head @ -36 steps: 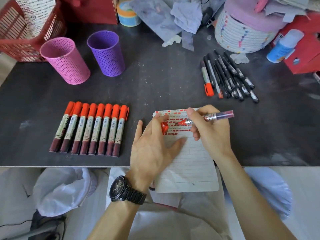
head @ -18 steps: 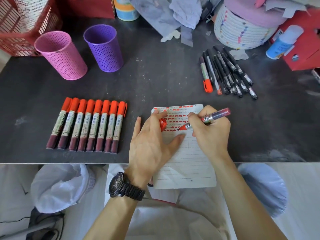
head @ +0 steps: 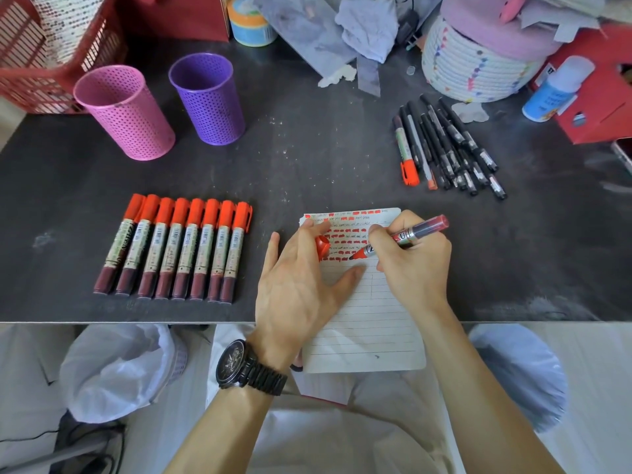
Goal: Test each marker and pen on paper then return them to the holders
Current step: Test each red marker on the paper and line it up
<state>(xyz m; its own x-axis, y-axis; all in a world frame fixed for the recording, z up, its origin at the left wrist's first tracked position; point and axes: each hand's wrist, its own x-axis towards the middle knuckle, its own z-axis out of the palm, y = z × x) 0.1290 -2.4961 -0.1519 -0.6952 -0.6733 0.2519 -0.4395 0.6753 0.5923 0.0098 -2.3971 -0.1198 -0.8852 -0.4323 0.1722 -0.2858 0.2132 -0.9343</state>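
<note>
Gripping the red marker (head: 400,239), the right hand (head: 412,265) hides its middle; left hand (head: 301,289), fingers spread, pinches the half-hidden cap (head: 323,247) on the paper (head: 369,323).

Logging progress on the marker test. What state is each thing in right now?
Held marker: uncapped, tip on paper.
Cap: off, in left hand.
Right hand: grips marker.
Paper: top rows marked red.
Marker row: capped, lying flat.
Pink holder: upright.
Purple holder: upright.

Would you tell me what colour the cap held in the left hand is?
Orange-red; the cap shows in the head view, between the left hand's fingers.
</note>
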